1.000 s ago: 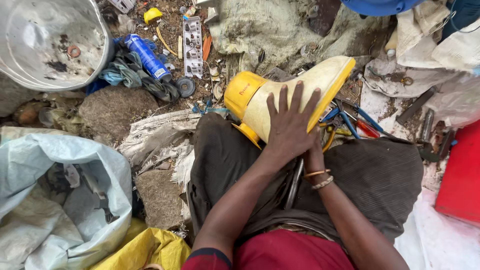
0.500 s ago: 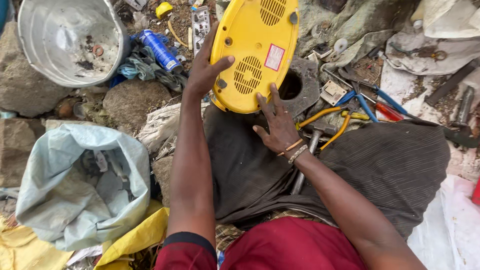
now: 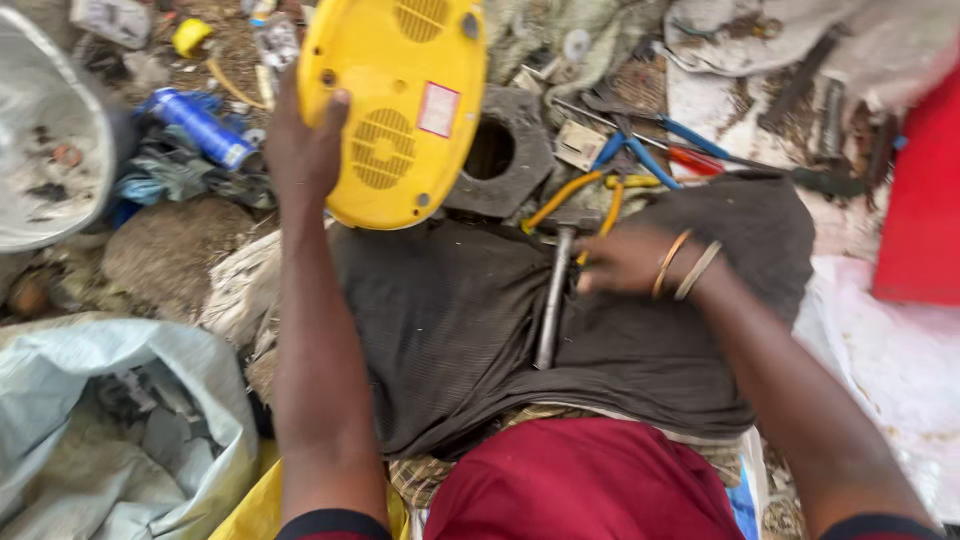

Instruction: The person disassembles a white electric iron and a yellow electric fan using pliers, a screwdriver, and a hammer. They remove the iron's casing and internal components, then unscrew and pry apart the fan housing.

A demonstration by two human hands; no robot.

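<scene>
My left hand (image 3: 300, 150) grips the left edge of a yellow plastic appliance casing (image 3: 395, 105), holding it up with its vented underside and a small label facing me. My right hand (image 3: 625, 260), with two bangles at the wrist, rests on the dark cloth (image 3: 450, 320) over my lap, its fingers at the head end of a metal hammer (image 3: 552, 300) that lies on the cloth. Whether the fingers close round the hammer is blurred. Yellow-handled pliers (image 3: 580, 195) lie just beyond that hand.
A grey block with a round hole (image 3: 500, 155) sits behind the casing. Blue- and red-handled tools (image 3: 670, 145) lie at the back right. A metal bowl (image 3: 50, 150), a blue can (image 3: 200, 125), a stone (image 3: 165, 250) and a pale sack (image 3: 110, 430) are on the left; a red object (image 3: 920, 190) on the right.
My right hand has let go of the yellow casing and dropped to the hammer on my lap. My left hand alone keeps the casing raised.
</scene>
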